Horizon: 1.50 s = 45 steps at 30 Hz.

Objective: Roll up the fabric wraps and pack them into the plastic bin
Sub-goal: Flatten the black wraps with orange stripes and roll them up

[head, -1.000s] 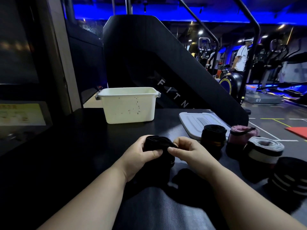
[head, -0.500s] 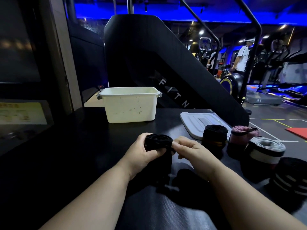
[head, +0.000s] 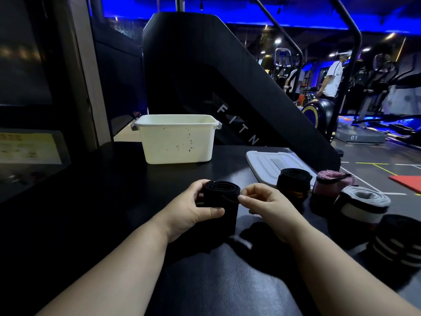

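A black fabric wrap, rolled into an upright cylinder, is held above the dark table. My left hand grips its left side, thumb across the front. My right hand pinches the roll's right upper edge with thumb and forefinger. The wrap's loose tail hangs down toward the table below the roll. The white plastic bin stands open behind the roll, its inside hidden from here.
The bin's white lid lies flat at the right. Several rolled wraps stand on the right: black with orange, pink, grey-white, black striped. A black gym machine rises behind; a person stands far right.
The roll has turned more upright and risen slightly between my hands. My right fingers shifted to pinch its right edge.
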Each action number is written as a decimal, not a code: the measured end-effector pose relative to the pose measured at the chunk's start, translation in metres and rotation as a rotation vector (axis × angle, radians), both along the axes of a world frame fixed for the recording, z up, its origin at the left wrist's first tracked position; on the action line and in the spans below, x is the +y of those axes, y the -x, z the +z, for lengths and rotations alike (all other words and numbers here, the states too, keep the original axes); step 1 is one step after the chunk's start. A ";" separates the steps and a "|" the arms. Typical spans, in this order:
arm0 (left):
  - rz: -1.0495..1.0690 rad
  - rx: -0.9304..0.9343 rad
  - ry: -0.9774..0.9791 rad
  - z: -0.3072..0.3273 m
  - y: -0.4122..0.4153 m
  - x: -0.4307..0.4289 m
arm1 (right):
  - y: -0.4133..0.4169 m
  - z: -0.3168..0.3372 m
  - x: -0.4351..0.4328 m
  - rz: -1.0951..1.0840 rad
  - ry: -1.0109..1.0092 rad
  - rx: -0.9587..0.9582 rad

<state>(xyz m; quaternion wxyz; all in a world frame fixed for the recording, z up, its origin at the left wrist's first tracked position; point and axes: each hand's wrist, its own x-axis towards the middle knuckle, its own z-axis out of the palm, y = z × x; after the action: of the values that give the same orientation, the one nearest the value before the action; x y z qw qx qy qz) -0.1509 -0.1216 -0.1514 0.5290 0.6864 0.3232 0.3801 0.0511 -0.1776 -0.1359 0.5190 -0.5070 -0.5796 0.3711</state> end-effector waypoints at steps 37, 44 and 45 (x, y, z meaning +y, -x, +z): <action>0.287 -0.061 -0.066 0.007 -0.009 -0.005 | 0.006 -0.001 -0.002 0.001 -0.119 -0.135; 0.217 -0.184 0.030 0.008 -0.012 -0.008 | 0.008 -0.004 0.006 -0.121 -0.202 -0.131; 0.213 -0.185 0.035 0.009 -0.013 -0.009 | 0.007 -0.005 0.007 -0.145 -0.203 -0.147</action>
<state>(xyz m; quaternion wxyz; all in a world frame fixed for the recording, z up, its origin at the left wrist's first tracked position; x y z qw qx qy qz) -0.1376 -0.1308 -0.1426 0.5249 0.6010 0.3506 0.4902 0.0443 -0.1701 -0.1409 0.5491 -0.5184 -0.6125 0.2338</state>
